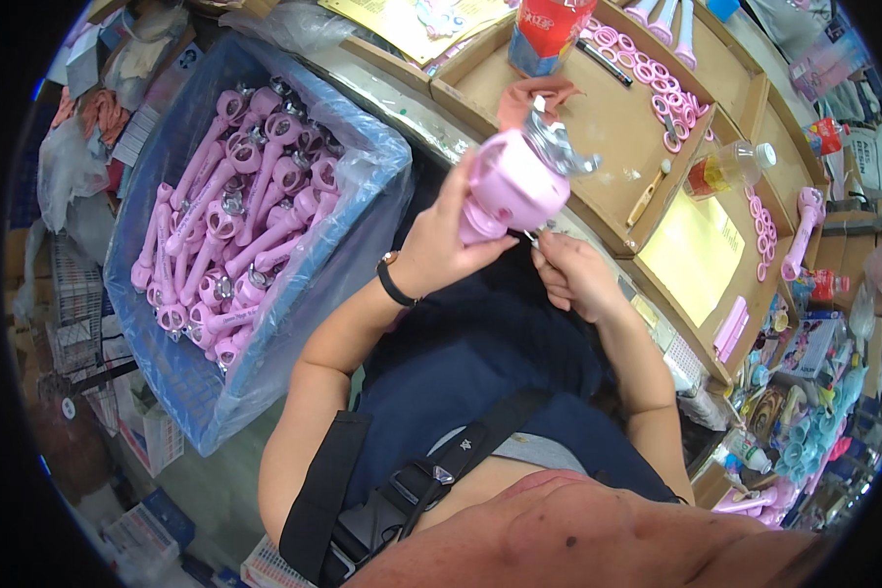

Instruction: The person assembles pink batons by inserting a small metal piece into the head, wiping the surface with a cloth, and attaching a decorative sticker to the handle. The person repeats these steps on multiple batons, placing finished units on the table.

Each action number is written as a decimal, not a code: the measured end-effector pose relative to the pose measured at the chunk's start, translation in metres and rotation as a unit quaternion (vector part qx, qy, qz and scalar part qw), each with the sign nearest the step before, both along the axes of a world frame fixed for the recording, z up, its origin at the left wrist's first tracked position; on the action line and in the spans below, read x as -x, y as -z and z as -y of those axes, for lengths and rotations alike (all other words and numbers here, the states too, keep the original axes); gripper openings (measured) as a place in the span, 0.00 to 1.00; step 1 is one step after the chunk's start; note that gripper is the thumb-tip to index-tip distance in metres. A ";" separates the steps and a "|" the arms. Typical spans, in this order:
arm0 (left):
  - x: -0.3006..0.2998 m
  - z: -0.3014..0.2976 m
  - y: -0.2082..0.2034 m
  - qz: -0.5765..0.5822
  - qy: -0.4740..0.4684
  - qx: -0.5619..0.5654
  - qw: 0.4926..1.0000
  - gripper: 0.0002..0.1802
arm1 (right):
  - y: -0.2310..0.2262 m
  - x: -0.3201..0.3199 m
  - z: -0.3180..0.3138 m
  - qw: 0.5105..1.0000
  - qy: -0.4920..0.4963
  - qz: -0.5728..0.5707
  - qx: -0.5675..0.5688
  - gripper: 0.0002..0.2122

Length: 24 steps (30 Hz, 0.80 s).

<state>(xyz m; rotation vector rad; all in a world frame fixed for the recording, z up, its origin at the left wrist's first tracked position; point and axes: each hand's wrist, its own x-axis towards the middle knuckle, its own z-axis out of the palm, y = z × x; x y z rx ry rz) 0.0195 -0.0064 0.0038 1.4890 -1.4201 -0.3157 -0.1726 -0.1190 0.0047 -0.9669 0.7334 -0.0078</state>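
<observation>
My left hand is wrapped round a pink plastic toy wand, lifted in front of my body. A round opening shows in its rounded head, and a shiny silver crown-shaped piece tops it. Close against the toy's lower side, my right hand is closed in a pinch. Something thin and light-coloured pokes out at its fingertips, too small to name. On my left, a blue plastic-lined crate holds many similar pink wands with silver tops, heaped together.
Shallow cardboard trays cover the bench ahead and right. They hold pink rings, a black marker, a yellow-handled tool, a yellow sheet and a clear bottle. A red-and-blue bottle stands at the back.
</observation>
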 end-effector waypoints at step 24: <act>0.013 0.034 -0.002 -0.585 0.154 0.027 0.796 0.23 | 0.032 -0.038 -0.044 0.841 0.225 0.297 0.393 0.17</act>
